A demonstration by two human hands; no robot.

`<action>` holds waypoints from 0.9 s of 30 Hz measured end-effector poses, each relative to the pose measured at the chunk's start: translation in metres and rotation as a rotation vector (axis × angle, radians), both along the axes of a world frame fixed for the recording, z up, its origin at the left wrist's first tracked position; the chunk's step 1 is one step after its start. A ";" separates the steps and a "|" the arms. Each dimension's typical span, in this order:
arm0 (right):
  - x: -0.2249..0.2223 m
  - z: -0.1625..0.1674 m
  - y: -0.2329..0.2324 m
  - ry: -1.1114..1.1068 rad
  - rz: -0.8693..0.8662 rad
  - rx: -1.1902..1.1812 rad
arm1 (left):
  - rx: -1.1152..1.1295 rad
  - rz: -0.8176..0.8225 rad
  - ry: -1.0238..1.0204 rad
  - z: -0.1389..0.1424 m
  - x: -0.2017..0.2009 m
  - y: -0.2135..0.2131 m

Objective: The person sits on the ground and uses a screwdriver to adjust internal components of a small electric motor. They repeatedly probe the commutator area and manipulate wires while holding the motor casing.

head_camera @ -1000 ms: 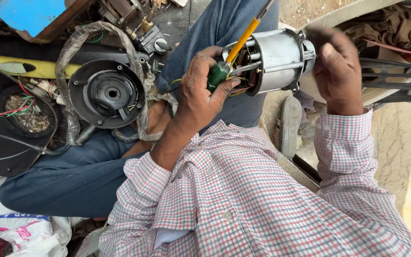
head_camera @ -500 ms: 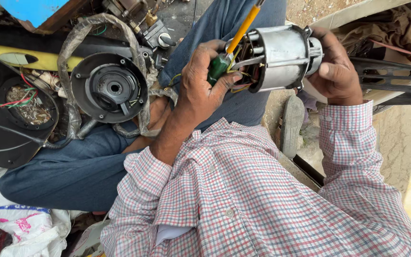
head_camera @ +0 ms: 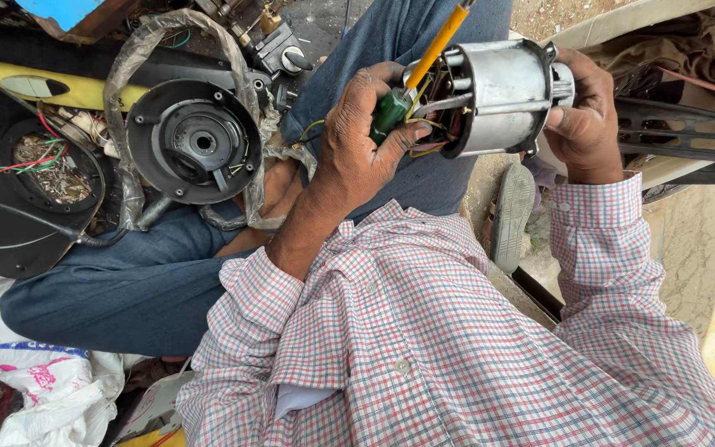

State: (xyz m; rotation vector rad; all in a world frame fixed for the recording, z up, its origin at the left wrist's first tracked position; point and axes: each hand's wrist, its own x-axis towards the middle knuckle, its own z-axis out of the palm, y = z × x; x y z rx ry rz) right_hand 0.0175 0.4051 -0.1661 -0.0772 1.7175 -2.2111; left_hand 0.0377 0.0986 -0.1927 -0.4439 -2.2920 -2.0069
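Bare-metal motor housing point(head_camera: 506, 95) sits above the knee at 1 o'clock, right hand point(head_camera: 585, 112) clamped on its far end. Left hand point(head_camera: 362, 141) is fisted on a green-and-yellow screwdriver point(head_camera: 415, 74), tip among the loose yellow wires point(head_camera: 424, 124). Risk: a slip nicks the insulation or jabs the palm.

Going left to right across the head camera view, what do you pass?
Black round cover with wires → dark round motor plate → left hand holding a green-and-yellow screwdriver → silver motor housing → right hand.
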 end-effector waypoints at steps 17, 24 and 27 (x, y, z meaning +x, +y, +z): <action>0.010 -0.007 0.006 -0.123 -0.021 -0.166 | -0.119 0.004 0.142 0.008 0.010 -0.015; 0.024 0.007 0.014 -0.089 0.058 -0.028 | -0.196 0.151 -0.098 0.044 0.041 -0.075; 0.023 0.022 0.009 -0.014 0.087 0.128 | -0.106 0.165 -0.279 0.039 0.053 -0.058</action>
